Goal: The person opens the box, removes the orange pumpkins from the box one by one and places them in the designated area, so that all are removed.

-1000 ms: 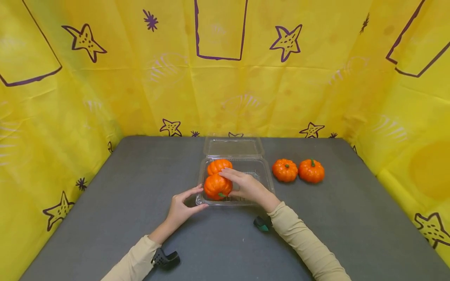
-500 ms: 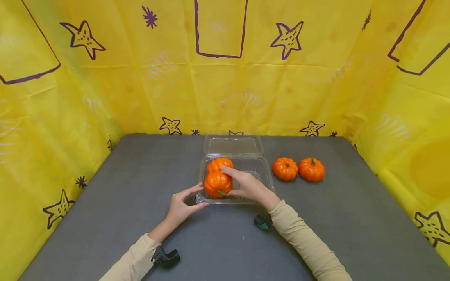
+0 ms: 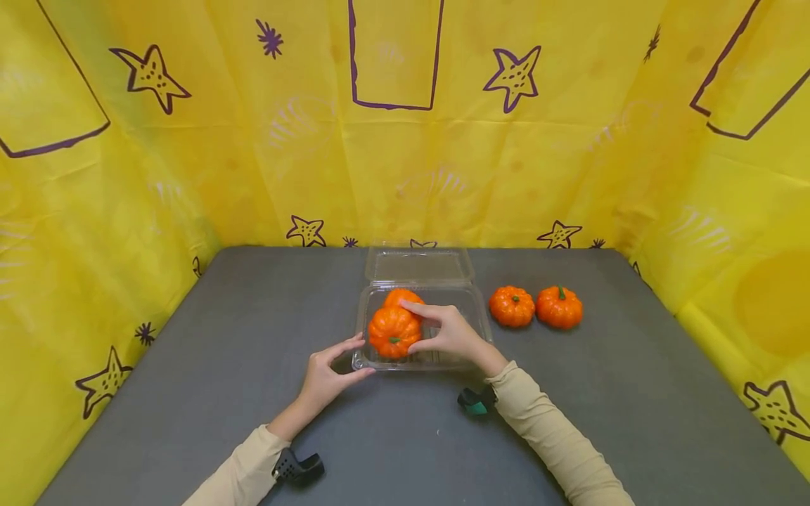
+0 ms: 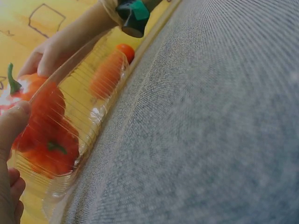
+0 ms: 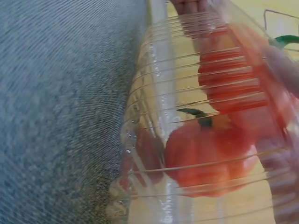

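Note:
My right hand (image 3: 452, 334) holds a small orange pumpkin (image 3: 395, 332) between thumb and fingers, over the left part of a clear plastic clamshell container (image 3: 477, 325). Behind it, partly hidden, is another orange pumpkin (image 3: 402, 296). In the left wrist view the held pumpkin (image 4: 39, 93) rises past the rim with its green stem up, and a lower pumpkin (image 4: 53, 151) shows through the ribbed wall. My left hand (image 3: 325, 376) grips the container's front left corner, thumb at the front edge and fingers along the side. The lid (image 3: 419, 266) lies folded back, away from me.
To the right of the container, two more orange pumpkins (image 3: 512, 306) (image 3: 560, 308) sit side by side on the grey table (image 3: 607, 407). Yellow printed cloth (image 3: 405, 161) stands at the back and sides. Each wrist carries a dark device (image 3: 297, 466).
The held pumpkin has turned, so its stem now points toward the front middle. The pumpkin behind has shifted slightly right. My left hand stays at the container corner.

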### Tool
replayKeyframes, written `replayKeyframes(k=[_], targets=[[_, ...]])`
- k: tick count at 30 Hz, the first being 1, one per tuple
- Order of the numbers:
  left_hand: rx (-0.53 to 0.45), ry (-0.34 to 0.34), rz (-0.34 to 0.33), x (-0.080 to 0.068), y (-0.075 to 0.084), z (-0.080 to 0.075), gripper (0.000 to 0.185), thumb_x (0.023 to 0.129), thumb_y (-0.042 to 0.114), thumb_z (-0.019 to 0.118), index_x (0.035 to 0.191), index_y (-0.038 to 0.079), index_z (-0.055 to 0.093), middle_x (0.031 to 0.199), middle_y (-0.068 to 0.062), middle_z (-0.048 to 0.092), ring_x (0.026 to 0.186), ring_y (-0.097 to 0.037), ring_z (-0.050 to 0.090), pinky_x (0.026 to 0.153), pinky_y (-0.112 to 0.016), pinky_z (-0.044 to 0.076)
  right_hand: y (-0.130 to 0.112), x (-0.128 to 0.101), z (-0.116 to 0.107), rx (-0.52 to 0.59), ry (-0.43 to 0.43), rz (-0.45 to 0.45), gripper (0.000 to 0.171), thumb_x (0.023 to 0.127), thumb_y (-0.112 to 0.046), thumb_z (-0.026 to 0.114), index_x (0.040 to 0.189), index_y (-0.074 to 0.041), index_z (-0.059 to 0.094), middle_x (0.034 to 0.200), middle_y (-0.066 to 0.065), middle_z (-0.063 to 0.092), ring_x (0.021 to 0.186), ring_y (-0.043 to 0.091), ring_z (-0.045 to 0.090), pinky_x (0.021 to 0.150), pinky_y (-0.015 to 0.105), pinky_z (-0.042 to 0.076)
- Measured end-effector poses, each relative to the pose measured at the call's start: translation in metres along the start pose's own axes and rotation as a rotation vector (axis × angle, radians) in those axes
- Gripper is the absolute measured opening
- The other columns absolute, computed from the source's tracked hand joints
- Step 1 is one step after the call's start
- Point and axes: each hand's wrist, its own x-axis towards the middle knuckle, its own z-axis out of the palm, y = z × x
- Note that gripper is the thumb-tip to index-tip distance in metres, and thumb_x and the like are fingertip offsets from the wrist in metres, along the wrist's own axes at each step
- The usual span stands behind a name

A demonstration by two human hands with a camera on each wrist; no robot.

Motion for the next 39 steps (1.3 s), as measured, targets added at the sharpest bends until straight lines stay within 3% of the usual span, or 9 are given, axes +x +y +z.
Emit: replayKeyframes(k=[4,14,31,39], targets=[[-0.005,0.004,-0.013,-0.001,0.000,0.001,0.047,0.050,-0.009,0.082,0.092,-0.014,0.061,0.096,-0.028,0.060,0.088,-0.039,0.059,0.087,-0.022,0.041,-0.016,0.001,-0.004,0.179,0.007,0.104,0.068,0.061,0.004,0.078,0.121,0.012,0.048,0.117,0.026,0.052,0.102,0.028,0.056,0.082,0.033,0.046],[0.002,0.001,-0.019,-0.002,0.000,0.001,0.047,0.050,-0.008,0.082,0.092,-0.014,0.061,0.096,-0.027,0.061,0.088,-0.038,0.060,0.087,-0.021,0.040,-0.030,0.001,-0.019,0.294,0.051,0.288,0.061,0.065,0.007,0.075,0.120,0.012,0.049,0.113,0.026,0.054,0.101,0.033,0.055,0.079,0.040,0.047],[0.011,0.015,-0.009,0.000,0.000,0.000,0.047,0.049,-0.008,0.082,0.092,-0.012,0.063,0.096,-0.027,0.060,0.088,-0.039,0.059,0.087,-0.021,0.040,-0.033,-0.001,-0.047,0.270,0.226,0.335,0.054,0.070,0.005,0.072,0.119,0.011,0.051,0.116,0.025,0.053,0.100,0.033,0.056,0.080,0.033,0.047],[0.006,0.021,0.010,0.000,-0.002,-0.001,0.048,0.048,-0.009,0.082,0.092,-0.011,0.063,0.095,-0.028,0.060,0.088,-0.039,0.059,0.087,-0.023,0.041,-0.027,-0.011,-0.058,0.269,0.257,0.380,0.053,0.069,0.005,0.073,0.118,0.008,0.053,0.115,0.022,0.055,0.102,0.028,0.055,0.084,0.030,0.045]])
